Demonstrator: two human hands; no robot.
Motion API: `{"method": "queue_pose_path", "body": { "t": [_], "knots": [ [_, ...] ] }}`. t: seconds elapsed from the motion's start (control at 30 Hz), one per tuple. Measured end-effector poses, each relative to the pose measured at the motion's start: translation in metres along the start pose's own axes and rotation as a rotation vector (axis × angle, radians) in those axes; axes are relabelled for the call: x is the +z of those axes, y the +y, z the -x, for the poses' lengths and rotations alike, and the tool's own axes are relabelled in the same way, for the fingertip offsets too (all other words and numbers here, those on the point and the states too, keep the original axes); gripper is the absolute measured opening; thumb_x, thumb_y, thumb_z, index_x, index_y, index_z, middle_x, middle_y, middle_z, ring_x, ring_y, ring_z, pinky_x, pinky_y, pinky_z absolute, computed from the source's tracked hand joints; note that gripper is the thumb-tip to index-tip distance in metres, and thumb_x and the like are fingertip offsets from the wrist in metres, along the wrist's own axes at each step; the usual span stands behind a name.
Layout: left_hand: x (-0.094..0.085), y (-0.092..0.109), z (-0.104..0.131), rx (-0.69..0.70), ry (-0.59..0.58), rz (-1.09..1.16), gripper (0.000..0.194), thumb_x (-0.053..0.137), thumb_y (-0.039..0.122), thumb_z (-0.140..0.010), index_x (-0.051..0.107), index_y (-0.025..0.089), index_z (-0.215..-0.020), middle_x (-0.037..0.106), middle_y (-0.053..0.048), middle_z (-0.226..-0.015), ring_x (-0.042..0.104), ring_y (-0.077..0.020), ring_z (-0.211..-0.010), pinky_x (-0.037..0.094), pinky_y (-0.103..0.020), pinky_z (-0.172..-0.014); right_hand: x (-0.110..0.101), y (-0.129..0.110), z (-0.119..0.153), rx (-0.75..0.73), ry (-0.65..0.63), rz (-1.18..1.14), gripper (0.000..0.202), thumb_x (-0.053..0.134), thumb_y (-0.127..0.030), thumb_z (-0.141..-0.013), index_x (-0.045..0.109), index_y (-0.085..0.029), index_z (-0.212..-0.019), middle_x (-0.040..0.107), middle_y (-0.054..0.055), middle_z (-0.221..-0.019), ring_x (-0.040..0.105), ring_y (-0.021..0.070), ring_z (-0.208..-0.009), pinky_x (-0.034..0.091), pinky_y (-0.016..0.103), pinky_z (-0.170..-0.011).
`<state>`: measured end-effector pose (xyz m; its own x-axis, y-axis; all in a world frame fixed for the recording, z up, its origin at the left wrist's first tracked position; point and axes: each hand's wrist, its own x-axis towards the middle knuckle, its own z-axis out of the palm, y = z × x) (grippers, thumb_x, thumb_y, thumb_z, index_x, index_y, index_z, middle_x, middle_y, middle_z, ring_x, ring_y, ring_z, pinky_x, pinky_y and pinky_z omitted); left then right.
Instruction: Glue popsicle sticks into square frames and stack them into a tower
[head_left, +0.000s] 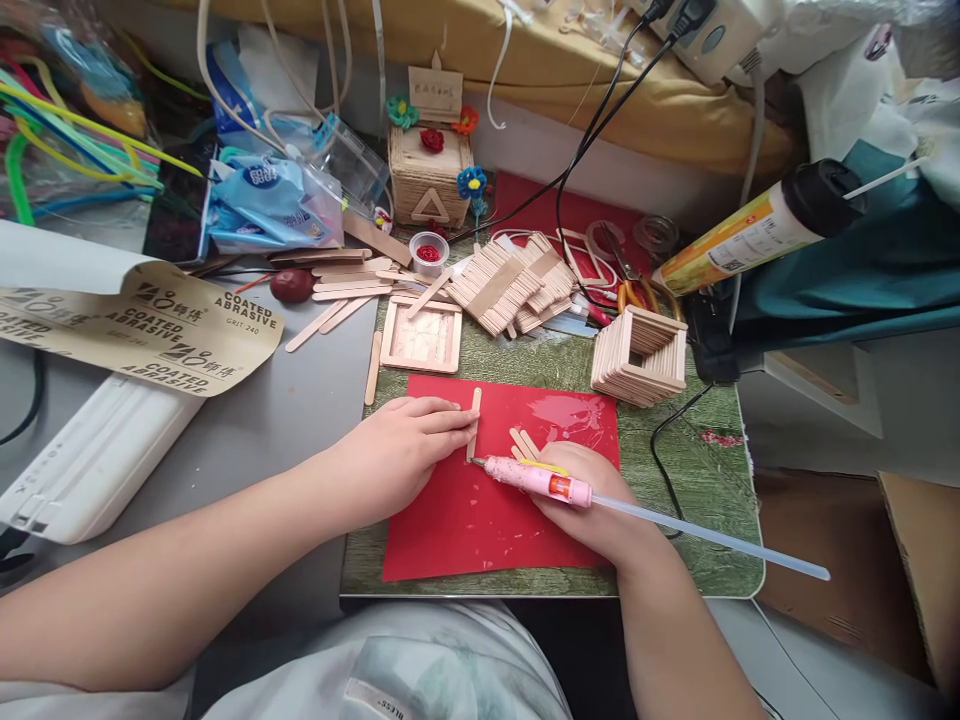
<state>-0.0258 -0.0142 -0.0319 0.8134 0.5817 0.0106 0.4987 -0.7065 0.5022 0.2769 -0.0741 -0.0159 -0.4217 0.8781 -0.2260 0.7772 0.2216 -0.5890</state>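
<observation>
The left hand (397, 450) has its fingers (444, 420) stretched forward and close together, tips touching a wooden stick (472, 440); whether the thumb closes on it cannot be told. The stick lies lengthwise away from the person, at the ends of those fingers, flat on a red sheet (442, 545).

The right hand (600, 525) is clamped on a pink glue gun (514, 471), its fingers partly hidden. The nozzle is at the stick's near end; contact cannot be confirmed. A clear glue rod (712, 536) projects from the gun's rear.

Short sticks (528, 442) fan out just beside the right hand. Beyond the sheet, on the green bench (709, 500), are a square frame (420, 364), overlapping stick panels (484, 285) and, to the right, an open stick box (621, 374). Sandpaper (169, 340) lies far left.
</observation>
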Motion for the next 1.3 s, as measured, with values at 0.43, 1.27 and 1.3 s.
{"method": "queue_pose_path", "body": {
  "t": [0.43,1.27,1.3],
  "knots": [
    [-0.001,0.002,0.0,-0.005,-0.001,-0.005,0.056,0.051,0.009,-0.095,0.064,0.024,-0.148,0.055,-0.004,-0.161,0.057,-0.0284,-0.141,0.05,-0.048,-0.115,-0.001,-0.001,-0.001,0.002,-0.006,-0.062,0.032,0.055,-0.04,-0.107,0.054,-0.024,-0.079,0.064,0.002,-0.079,0.059,0.019,-0.073,0.042,0.033,-0.068],
    [-0.006,0.006,0.0,0.015,0.003,-0.078,0.057,0.051,0.007,-0.092,0.064,0.022,-0.145,0.056,-0.004,-0.16,0.057,-0.0285,-0.141,0.049,-0.047,-0.114,-0.031,0.024,0.053,0.623,0.293,-0.476,0.039,0.074,-0.054,-0.09,0.079,-0.023,-0.114,0.079,0.007,-0.084,0.074,0.0273,-0.075,0.057,0.034,-0.061],
    [-0.005,0.006,0.0,0.027,0.01,-0.084,0.056,0.05,0.008,-0.093,0.064,0.022,-0.145,0.056,-0.004,-0.16,0.057,-0.0287,-0.141,0.048,-0.047,-0.114,-0.031,0.03,0.059,0.738,0.295,-0.452,0.041,0.075,-0.058,-0.088,0.078,-0.022,-0.108,0.073,0.004,-0.07,0.068,0.0239,-0.06,0.05,0.032,-0.051]
  ]
}}
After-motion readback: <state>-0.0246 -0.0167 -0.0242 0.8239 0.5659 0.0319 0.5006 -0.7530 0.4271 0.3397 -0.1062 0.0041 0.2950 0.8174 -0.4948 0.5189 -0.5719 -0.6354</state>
